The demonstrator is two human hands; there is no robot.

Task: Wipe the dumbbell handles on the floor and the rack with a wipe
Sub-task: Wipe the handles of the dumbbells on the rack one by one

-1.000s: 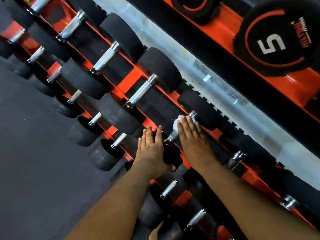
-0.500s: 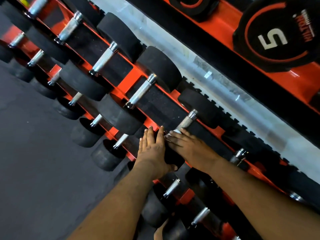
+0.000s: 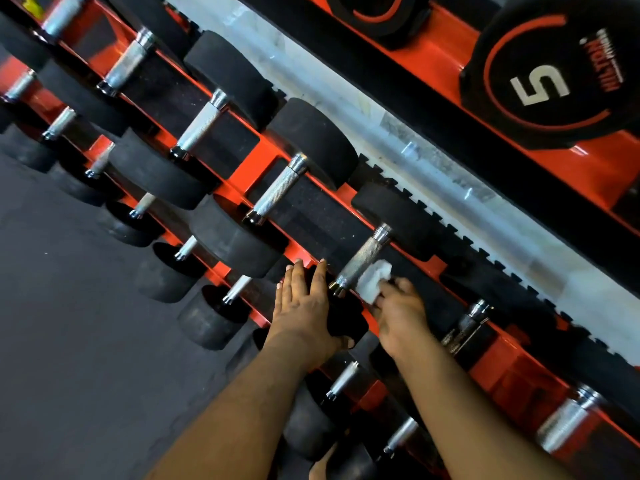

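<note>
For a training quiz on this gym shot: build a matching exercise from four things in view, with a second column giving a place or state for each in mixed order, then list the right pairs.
Column one:
1. wipe
2. left hand
3. weight plate
4. knurled handle

Column two:
A. marked with a white 5
B. resting flat on a black dumbbell head
C. bunched in the right hand
D. bare metal, beside the wipe

Pairs: 1-C, 2-B, 3-A, 4-D
</note>
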